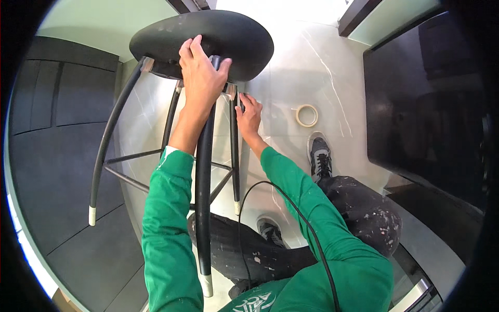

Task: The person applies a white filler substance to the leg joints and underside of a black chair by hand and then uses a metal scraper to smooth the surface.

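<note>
My left hand (204, 75) grips the stool (204, 156) where the nearest leg meets the seat (236, 41): my thumb lies on one side of that leg's top, and the fingers, slightly parted, reach over the black surface on the other. The stool is straight in front of me, its legs pointing back my way, with whitish ends on those I can make out. My right hand (250, 114) is at the top of another leg, just below a shiny collar (232, 91). Its fingers are bent — whether they pinch anything there, I cannot tell. On the pale floor (291, 57), to the right of that hand, a roll of tape (298, 117) lies flat, just ahead of my right shoe (321, 156). A black cable (264, 182) loops across my green sleeve, and dark cabinets (67, 166) stand to my left.
</note>
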`<action>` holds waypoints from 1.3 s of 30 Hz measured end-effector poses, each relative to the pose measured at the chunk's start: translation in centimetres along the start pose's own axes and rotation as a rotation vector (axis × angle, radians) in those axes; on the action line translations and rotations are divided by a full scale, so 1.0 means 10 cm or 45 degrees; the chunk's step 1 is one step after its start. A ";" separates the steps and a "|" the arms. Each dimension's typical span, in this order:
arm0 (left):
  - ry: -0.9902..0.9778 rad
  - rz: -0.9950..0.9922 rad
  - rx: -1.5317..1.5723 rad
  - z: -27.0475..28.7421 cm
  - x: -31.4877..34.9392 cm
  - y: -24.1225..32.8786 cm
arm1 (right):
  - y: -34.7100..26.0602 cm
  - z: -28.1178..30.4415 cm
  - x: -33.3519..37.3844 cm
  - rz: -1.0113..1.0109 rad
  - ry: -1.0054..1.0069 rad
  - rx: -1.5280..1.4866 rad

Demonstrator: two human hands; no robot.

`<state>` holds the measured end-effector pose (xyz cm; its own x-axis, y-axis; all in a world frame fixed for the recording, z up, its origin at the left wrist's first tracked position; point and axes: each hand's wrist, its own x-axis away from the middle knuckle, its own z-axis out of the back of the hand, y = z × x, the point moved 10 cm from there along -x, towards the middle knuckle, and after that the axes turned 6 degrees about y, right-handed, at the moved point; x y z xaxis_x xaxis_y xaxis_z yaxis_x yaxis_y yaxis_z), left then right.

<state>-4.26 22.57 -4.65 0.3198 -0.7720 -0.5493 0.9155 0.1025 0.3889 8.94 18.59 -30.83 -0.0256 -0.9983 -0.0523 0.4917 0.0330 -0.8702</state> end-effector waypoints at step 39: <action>-0.429 0.297 0.147 -0.26 0.05 -0.16 | -0.19 -0.22 0.00 0.088 -0.144 0.322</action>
<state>-4.90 23.65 -7.41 0.4000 -0.9003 -0.1715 0.7888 0.2428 0.5647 6.09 18.58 -30.21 0.1058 -0.9936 -0.0402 0.6906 0.1025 -0.7159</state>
